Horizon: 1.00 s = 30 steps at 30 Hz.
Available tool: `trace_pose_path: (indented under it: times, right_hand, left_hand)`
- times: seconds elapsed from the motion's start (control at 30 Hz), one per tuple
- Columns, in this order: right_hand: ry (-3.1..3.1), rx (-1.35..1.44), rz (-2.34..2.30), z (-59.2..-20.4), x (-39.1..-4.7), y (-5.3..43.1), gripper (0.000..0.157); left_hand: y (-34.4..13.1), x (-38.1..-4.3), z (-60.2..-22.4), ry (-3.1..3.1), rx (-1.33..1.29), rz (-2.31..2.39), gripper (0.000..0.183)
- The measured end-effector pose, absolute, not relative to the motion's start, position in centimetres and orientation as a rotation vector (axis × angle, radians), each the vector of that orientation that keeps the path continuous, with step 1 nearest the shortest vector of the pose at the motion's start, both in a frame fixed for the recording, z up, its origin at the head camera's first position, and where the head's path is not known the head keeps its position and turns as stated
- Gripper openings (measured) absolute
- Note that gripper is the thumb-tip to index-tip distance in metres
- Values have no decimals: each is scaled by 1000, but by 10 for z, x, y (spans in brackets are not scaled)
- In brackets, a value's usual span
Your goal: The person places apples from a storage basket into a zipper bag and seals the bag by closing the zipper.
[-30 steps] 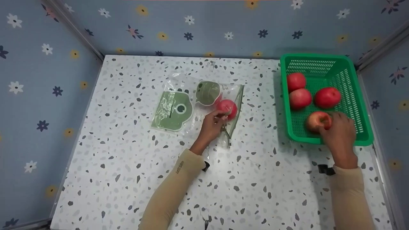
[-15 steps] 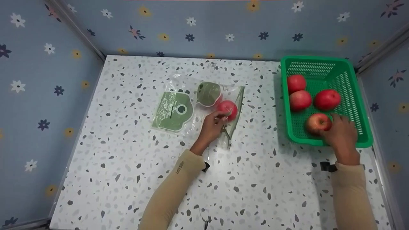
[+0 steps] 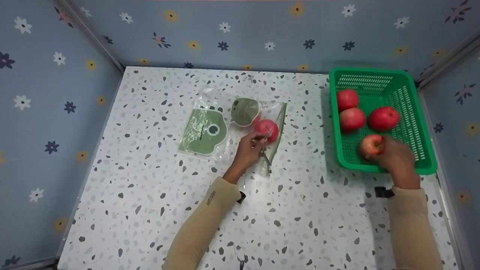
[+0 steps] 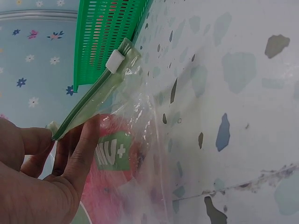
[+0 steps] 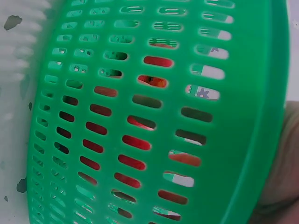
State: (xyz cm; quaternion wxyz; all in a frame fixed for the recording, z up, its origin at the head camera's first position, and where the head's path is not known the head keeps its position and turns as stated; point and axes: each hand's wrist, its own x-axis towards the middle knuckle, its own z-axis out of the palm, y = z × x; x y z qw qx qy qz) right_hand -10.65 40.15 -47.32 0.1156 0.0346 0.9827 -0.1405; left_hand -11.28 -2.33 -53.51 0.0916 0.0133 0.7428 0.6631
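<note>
My left hand (image 3: pixel 247 150) pinches the green zip edge of a clear zip bag (image 4: pixel 149 186) between thumb and fingers. The bag lies on the table with a green cartoon face and a smaller green print on it. Inside it a red apple (image 3: pixel 267 129) shows close to the opening, and more red shows behind the smaller print. A white slider (image 4: pixel 115 61) sits on the zip strip. On the right, my right hand (image 3: pixel 397 155) reaches into the green basket (image 3: pixel 339 150) and grips a red-yellow apple (image 3: pixel 370 145) near its front wall. The right wrist view shows mostly the perforated basket wall.
Several other red apples (image 3: pixel 383 118) lie in the basket's left and middle. The basket stands at the table's back right, beside the flowered wall (image 3: pixel 262 30). The speckled table (image 3: pixel 300 225) is walled on the left and right too.
My right hand has shifted round the front apple, its fingers now closer about it, and the apple has turned a little. The left hand keeps its place at the bag.
</note>
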Motion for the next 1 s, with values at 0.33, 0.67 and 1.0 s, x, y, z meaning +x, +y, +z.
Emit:
trace_pose_path:
  times: [0.33, 0.67, 1.0]
  right_hand:
    - [2899, 95, -450, -478, -108, 400, 65]
    - [2942, 71, -467, -482, -110, 400, 61]
    - [3027, 46, -498, -484, -109, 400, 53]
  left_hand:
    - [-24, -112, -537, 2231, 66, 1973, 21]
    - [-24, -111, -538, 2212, 68, 1987, 21]
    - [-24, -111, -538, 2177, 47, 2008, 21]
